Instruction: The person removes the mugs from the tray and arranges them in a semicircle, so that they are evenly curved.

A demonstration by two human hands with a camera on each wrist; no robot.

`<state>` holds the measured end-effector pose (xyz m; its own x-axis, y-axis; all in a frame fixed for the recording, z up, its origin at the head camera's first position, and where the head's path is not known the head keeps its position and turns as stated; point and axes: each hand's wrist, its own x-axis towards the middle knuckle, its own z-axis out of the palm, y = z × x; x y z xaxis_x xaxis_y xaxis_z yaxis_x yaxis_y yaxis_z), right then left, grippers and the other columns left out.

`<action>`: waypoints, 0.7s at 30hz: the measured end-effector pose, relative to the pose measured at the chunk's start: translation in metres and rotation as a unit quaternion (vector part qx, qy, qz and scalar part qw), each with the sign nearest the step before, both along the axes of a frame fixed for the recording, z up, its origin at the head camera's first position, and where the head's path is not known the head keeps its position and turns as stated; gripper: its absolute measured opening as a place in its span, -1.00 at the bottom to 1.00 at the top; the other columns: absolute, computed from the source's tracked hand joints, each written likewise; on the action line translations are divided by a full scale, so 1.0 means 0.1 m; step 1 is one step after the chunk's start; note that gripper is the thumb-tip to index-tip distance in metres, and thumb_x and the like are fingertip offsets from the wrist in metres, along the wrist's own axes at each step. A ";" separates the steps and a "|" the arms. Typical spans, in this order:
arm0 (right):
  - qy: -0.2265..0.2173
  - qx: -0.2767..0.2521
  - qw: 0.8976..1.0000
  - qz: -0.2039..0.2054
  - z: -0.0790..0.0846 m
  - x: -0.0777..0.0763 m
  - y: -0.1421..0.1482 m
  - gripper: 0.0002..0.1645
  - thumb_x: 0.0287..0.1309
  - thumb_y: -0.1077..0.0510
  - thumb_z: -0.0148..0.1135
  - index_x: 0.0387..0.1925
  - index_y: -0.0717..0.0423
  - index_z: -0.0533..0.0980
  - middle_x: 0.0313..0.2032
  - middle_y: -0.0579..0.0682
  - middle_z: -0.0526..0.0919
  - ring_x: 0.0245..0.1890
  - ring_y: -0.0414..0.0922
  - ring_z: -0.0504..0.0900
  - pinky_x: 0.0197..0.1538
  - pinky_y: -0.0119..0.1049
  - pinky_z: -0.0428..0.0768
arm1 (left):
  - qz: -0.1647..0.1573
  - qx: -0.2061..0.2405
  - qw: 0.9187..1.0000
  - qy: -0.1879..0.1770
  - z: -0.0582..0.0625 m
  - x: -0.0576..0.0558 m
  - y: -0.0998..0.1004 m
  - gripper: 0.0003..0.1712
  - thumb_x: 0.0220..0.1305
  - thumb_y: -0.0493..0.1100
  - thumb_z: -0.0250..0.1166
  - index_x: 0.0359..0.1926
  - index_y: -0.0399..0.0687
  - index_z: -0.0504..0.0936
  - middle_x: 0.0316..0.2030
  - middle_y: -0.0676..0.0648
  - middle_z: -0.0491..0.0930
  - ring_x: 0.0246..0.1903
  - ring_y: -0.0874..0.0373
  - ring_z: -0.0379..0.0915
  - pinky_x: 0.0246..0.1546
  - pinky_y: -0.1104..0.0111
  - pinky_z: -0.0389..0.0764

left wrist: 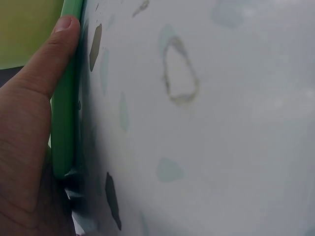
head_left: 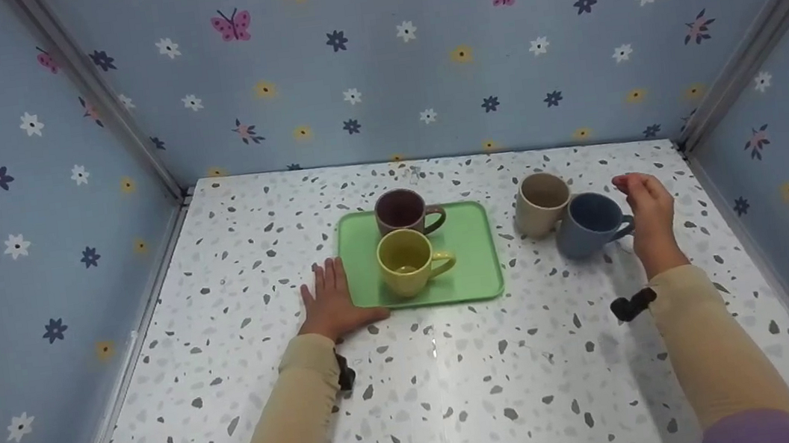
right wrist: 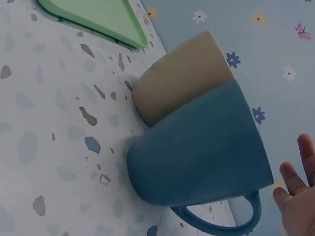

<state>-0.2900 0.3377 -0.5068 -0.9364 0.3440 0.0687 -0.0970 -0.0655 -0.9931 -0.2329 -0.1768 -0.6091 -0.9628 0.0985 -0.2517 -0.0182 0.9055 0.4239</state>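
Note:
My left hand [head_left: 334,308] rests at the near left corner of a green tray [head_left: 474,257], fingers spread along its left side. In the left wrist view the thumb [left wrist: 49,59] lies against the tray's rim [left wrist: 64,123]. On the tray stand a yellow mug [head_left: 406,269] and, behind it, a dark maroon mug [head_left: 394,214], both with handles to the right. My right hand [head_left: 652,220] is raised just right of a blue mug [head_left: 588,231], near its handle, holding nothing. In the right wrist view its fingers are apart from the blue mug [right wrist: 197,147].
A beige mug [head_left: 540,211] stands upright close behind and left of the blue mug, right of the tray. The speckled white table [head_left: 461,394] is bounded by blue patterned panels [head_left: 405,62] at the back and both sides.

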 end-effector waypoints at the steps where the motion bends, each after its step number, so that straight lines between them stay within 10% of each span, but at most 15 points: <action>1: 0.003 0.001 1.000 0.002 0.00 -0.01 -0.02 -0.68 0.53 0.04 0.05 -0.04 0.22 0.56 -0.10 -0.10 0.65 0.13 -0.19 0.50 0.47 -0.28 0.24 | 0.000 0.000 1.000 0.000 -0.01 -0.01 0.00 0.74 -0.22 0.74 0.27 0.58 -0.17 -0.49 0.59 -0.23 -0.50 0.56 -0.17 -0.65 0.45 -0.20 -0.52; 21: 0.086 0.005 0.994 0.068 0.07 0.12 -0.65 -0.66 0.52 0.09 0.04 -0.02 0.34 0.51 -0.07 -0.01 0.67 0.13 -0.12 0.57 0.42 -0.30 0.34 | 0.001 0.000 1.000 -0.006 -0.04 -0.04 -0.01 0.76 -0.23 0.74 0.28 0.57 -0.19 -0.50 0.58 -0.23 -0.53 0.55 -0.17 -0.68 0.44 -0.21 -0.55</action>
